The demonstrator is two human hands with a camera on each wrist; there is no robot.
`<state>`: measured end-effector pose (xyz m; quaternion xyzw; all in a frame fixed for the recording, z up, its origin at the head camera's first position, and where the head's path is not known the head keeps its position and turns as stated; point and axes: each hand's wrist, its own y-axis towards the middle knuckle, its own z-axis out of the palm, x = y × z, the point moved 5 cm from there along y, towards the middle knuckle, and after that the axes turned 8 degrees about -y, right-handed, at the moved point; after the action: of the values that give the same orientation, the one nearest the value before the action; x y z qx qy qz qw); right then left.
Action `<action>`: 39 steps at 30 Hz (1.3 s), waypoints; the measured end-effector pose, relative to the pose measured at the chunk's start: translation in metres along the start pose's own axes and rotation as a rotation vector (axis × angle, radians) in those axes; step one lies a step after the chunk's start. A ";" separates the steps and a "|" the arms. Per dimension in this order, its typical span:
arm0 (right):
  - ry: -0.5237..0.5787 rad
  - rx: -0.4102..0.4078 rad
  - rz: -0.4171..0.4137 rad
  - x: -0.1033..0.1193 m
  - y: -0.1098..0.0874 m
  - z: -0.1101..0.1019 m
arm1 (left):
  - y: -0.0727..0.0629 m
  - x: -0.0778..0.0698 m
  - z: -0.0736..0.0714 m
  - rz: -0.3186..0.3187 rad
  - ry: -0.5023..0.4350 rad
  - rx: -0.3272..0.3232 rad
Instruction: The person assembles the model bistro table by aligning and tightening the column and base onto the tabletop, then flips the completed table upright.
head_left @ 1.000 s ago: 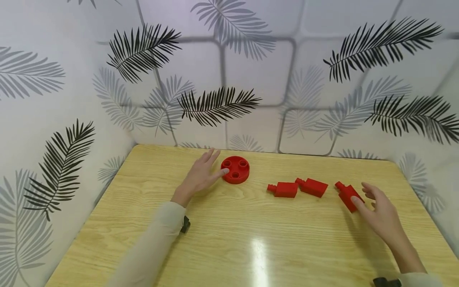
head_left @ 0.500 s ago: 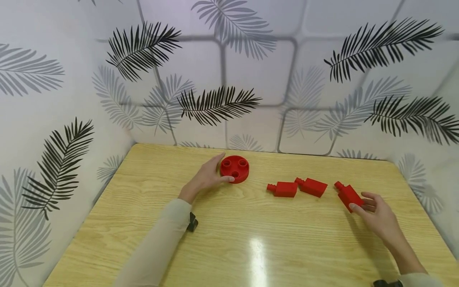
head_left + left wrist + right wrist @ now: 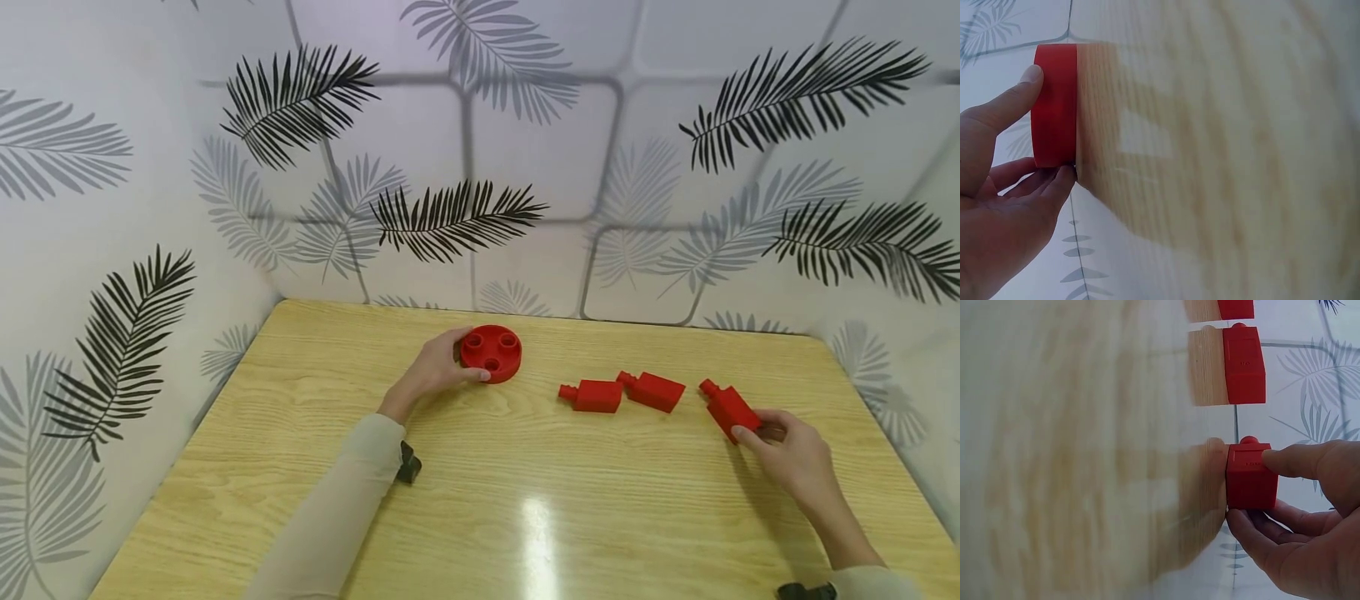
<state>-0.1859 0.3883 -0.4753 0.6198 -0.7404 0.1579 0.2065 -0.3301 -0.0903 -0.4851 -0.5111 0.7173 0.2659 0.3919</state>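
Note:
A round red base (image 3: 491, 346) with three sockets in its top lies flat near the back of the table. My left hand (image 3: 433, 367) grips its left side, thumb at the front rim and fingers behind. In the left wrist view the thumb presses the wall of the base (image 3: 1057, 106). Farther right, my right hand (image 3: 798, 454) holds a red bottle-shaped block (image 3: 731, 411) by its wide end, its narrow neck pointing away to the left. The right wrist view shows the thumb on one face of this block (image 3: 1250, 481) and the fingers below.
Two similar red blocks lie between the hands: one (image 3: 598, 397) with its neck to the left, the other (image 3: 656, 392) slightly turned beside it. The wooden table (image 3: 465, 500) meets a leaf-patterned wall covering (image 3: 525, 275) at the back and sides.
My left hand has moved right and closed round the edge of the round base. The right hand's fingers have closed round the rightmost block, which stays in about the same place.

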 end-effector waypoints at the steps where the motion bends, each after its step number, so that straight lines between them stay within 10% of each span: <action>1: 0.000 -0.002 0.003 0.000 0.000 0.000 | 0.000 -0.001 0.000 -0.002 -0.017 0.002; 17: 0.106 -0.026 0.025 0.002 -0.005 -0.003 | 0.002 -0.002 -0.001 -0.030 -0.190 0.009; 30: 0.137 -0.023 0.031 0.004 -0.007 0.000 | 0.007 -0.007 0.004 0.020 -0.025 0.028; 35: 0.288 -0.007 0.004 0.009 -0.009 0.001 | 0.006 -0.008 0.004 0.001 -0.027 0.022; 39: 0.666 0.022 -0.093 0.016 -0.008 0.001 | 0.005 -0.007 0.005 -0.003 -0.018 0.017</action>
<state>-0.1807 0.3722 -0.4683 0.5695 -0.6014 0.3502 0.4375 -0.3324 -0.0808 -0.4822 -0.5065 0.7153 0.2636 0.4030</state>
